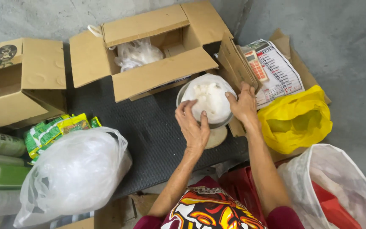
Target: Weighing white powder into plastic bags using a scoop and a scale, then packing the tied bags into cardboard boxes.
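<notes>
A clear plastic bag of white powdery stuff [208, 95] sits in a round metal bowl [182, 91] on a dark ribbed mat [149, 127]. My left hand [193, 125] grips the near left side of the bag, fingers pinching the plastic. On the bag's right side rests my right hand [243, 104], fingers curled over the plastic at the bowl's rim. Under the bowl a pale round disc [217, 138] pokes out.
An open cardboard box [149, 46] with a clear bag inside stands behind the bowl, another open box [18, 80] at left. Near left lie a big translucent bag [73, 174] and green packets [51, 131]. A yellow bag [295, 121], calendar sheet [276, 70] and white bag [339, 191] are right.
</notes>
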